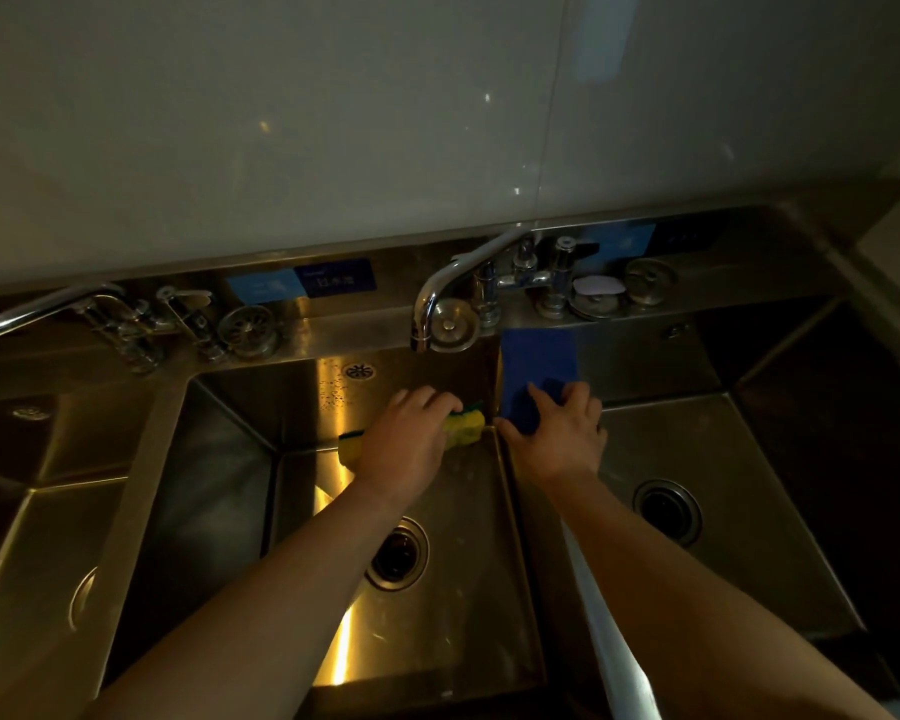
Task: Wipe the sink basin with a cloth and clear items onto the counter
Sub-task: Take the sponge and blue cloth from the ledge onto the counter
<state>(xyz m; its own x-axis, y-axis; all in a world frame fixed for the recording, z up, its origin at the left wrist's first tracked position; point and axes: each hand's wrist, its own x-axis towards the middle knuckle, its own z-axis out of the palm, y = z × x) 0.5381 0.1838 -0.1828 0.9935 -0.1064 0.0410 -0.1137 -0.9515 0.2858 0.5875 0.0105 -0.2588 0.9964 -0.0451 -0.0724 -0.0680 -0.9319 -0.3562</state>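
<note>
A yellow sponge with a green scrub side [463,426] lies at the far right corner of the middle sink basin [437,615]. My left hand [411,439] is closed over the sponge and hides its middle. A blue cloth [539,363] hangs over the divider between the middle and right basins, up against the back wall. My right hand [557,433] presses on the cloth's lower end with its fingers curled on it. Both forearms reach in from the bottom of the view.
A chrome faucet [437,293] arches over the middle basin's back edge. Drain strainers [248,330] and a soap dish [598,288] sit on the back ledge. A left basin [37,537] and a right basin [723,511] flank the middle one. Light is dim.
</note>
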